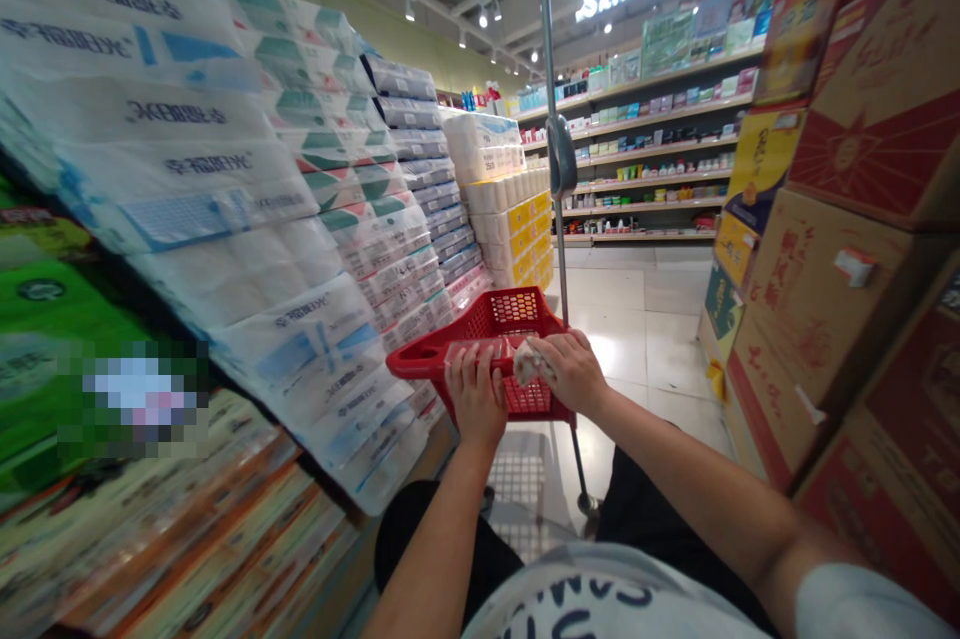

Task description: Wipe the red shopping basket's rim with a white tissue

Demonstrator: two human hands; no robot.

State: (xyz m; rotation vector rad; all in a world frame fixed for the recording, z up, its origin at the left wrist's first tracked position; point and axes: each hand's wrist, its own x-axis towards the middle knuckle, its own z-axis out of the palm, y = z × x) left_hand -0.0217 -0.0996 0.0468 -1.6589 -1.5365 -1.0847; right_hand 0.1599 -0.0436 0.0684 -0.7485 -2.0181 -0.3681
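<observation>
Head view: my left hand (pixel 475 395) and right hand (pixel 571 371) curl nearly closed on a pale, crumpled, film-wrapped packet (pixel 526 363), gripping it between them to keep it over the red plastic mesh shopping basket (pixel 411 359), with stacked white-wrapped toilet-roll packs (pixel 300 359) left of my hands.

Wrapped toilet-roll packs (pixel 225 219) stacked high left; cardboard cartons (pixel 862 119) right; stocked store shelves (pixel 645 154) far ahead.

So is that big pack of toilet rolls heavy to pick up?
That plastic-wrapped pack of toilet rolls is probably light for its size, since rolls look mostly air. It likely squashes softly, and the shiny wrap may feel slippery.
</observation>
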